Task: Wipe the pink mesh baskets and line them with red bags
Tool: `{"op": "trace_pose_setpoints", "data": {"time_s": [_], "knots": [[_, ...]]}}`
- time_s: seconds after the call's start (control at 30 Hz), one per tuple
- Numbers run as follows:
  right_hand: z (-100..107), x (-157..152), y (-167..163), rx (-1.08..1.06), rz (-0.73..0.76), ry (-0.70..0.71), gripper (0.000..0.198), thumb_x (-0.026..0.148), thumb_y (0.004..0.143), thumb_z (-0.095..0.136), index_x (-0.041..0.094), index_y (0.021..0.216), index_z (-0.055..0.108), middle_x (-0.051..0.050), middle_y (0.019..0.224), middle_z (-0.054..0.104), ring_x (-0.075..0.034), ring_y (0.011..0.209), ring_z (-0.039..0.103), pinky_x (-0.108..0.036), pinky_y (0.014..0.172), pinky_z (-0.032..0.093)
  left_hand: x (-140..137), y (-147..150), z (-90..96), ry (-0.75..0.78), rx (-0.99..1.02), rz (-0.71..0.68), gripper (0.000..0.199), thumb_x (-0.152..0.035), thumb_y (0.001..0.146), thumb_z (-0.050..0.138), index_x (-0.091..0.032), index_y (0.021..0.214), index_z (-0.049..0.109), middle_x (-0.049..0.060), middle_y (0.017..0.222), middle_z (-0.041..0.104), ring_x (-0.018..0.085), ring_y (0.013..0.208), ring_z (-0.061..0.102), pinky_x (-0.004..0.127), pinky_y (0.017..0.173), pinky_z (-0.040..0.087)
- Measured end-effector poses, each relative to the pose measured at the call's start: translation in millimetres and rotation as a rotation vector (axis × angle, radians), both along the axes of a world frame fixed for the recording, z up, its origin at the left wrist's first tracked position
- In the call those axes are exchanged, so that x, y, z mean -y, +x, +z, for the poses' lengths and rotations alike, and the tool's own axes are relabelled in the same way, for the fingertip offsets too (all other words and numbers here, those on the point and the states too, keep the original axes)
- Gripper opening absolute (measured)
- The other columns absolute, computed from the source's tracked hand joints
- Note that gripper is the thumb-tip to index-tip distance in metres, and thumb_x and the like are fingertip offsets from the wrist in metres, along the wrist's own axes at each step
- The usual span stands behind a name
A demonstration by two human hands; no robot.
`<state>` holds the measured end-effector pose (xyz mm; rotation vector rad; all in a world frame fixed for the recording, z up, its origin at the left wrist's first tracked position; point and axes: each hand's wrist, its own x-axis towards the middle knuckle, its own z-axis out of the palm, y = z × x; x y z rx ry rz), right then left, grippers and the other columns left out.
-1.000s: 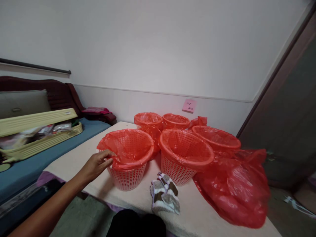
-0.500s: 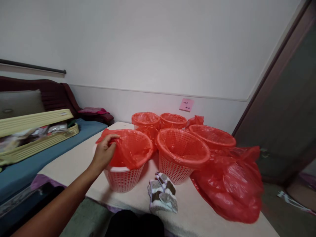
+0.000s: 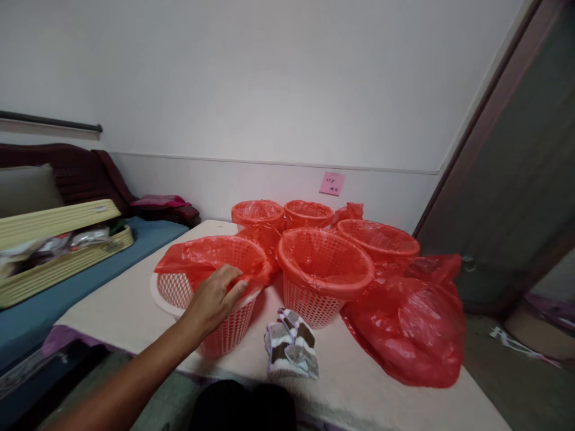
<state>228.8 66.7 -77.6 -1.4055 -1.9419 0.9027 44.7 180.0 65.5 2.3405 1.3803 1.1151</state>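
Note:
My left hand [image 3: 215,299] reaches over the near side of a white plastic basket [image 3: 162,297], thumb and fingers closed on the edge of a thin red plastic bag [image 3: 186,258]. That bag covers the far and right parts of the basket's rim. On the left, the white rim and lattice wall show bare. To the right stands another basket [image 3: 309,306] with a red bag folded over its rim. My right hand is out of view.
A folded striped cloth [image 3: 291,347] lies near the front edge of the table [image 3: 359,392]. Several bag-lined baskets stand farther back. A heap of red plastic bags [image 3: 413,329] lies on the right. A pink note [image 3: 332,184] is on the wall.
My left hand has moved right and slightly down, from the basket's left rim to its near side. The bag's left edge has shifted, baring more of the white rim.

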Motion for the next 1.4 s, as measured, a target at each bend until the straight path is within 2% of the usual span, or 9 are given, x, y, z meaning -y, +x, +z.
{"op": "trace_pose_setpoints", "data": {"time_s": [0.13,0.3,0.5,0.67,0.93,1.03,1.23,1.33,1.4], "knots": [[11,-41,25,-0.054,-0.151,0.034,0.025,0.034,0.095,0.061,0.029,0.119,0.063,-0.004,0.12,0.065,-0.023,0.106,0.065,-0.033,0.076,0.057,-13,-3,14.3,0.032,0.079,0.108,0.042,-0.046,0.1,0.029,-0.023,0.068,0.043,-0.001,0.067,0.049,0.018,0.064,0.051,0.033,0.062,0.042],[15,-60,32,-0.154,-0.278,0.094,0.029,0.031,0.098,0.047,0.051,0.105,0.067,0.006,0.094,0.068,-0.029,0.106,0.069,-0.034,0.063,0.056,-19,10,26.5,0.109,-0.005,0.057,0.028,-0.035,0.098,0.04,-0.019,0.083,0.057,0.005,0.086,0.059,0.021,0.084,0.057,0.037,0.079,0.045],[6,-34,17,-0.267,-0.331,0.182,0.024,0.036,0.098,0.055,0.024,0.118,0.063,-0.006,0.121,0.064,-0.02,0.101,0.065,-0.034,0.08,0.057,0,27,2.5,0.22,-0.158,-0.083,0.022,-0.028,0.099,0.041,-0.016,0.101,0.06,0.008,0.098,0.066,0.021,0.092,0.061,0.035,0.082,0.049],[-7,0,13,-0.343,-0.343,0.256,0.027,0.032,0.095,0.057,0.023,0.12,0.062,-0.006,0.112,0.067,-0.02,0.097,0.066,-0.034,0.082,0.057,28,18,-19.9,0.377,-0.247,-0.164,0.016,-0.023,0.097,0.045,-0.017,0.102,0.059,0.008,0.096,0.07,0.022,0.086,0.065,0.034,0.075,0.051],[65,-49,6,-0.141,-0.172,0.722,0.063,0.014,0.083,0.057,0.022,0.144,0.045,-0.014,0.142,0.047,-0.026,0.122,0.054,-0.04,0.099,0.049,45,10,-17.2,0.481,-0.249,-0.26,0.011,-0.017,0.096,0.042,-0.021,0.099,0.052,0.004,0.091,0.071,0.016,0.08,0.067,0.027,0.072,0.052],[86,-68,-2,-0.094,-0.031,0.654,0.053,0.004,0.075,0.05,0.019,0.125,0.061,-0.012,0.13,0.054,-0.024,0.115,0.056,-0.037,0.097,0.048,52,-1,-20.6,0.478,-0.273,-0.258,0.012,-0.022,0.096,0.047,-0.022,0.107,0.052,0.007,0.108,0.071,0.017,0.1,0.067,0.027,0.086,0.053],[98,-84,-5,-0.452,-0.075,0.454,0.021,0.011,0.078,0.053,0.019,0.09,0.069,-0.003,0.09,0.066,-0.017,0.088,0.06,-0.027,0.079,0.046,64,-37,-41.9,0.407,-0.348,0.077,0.074,-0.042,0.09,0.06,-0.017,0.15,0.025,0.02,0.153,0.037,0.028,0.14,0.04,0.04,0.105,0.048],[100,-89,-3,-0.667,-0.19,0.31,0.014,0.019,0.077,0.058,0.018,0.087,0.067,0.0,0.079,0.065,-0.015,0.074,0.059,-0.025,0.069,0.046,61,-61,-52.4,0.432,-0.343,0.165,0.075,-0.041,0.09,0.061,-0.012,0.149,0.025,0.021,0.136,0.052,0.028,0.123,0.055,0.039,0.096,0.052],[106,-91,-1,-0.787,-0.268,0.248,0.015,0.023,0.078,0.059,0.018,0.089,0.067,0.001,0.076,0.065,-0.013,0.065,0.057,-0.023,0.06,0.044,56,-76,-56.7,0.464,-0.398,0.143,0.056,-0.038,0.09,0.061,-0.014,0.136,0.04,0.013,0.109,0.065,0.024,0.097,0.064,0.038,0.084,0.054]]}}
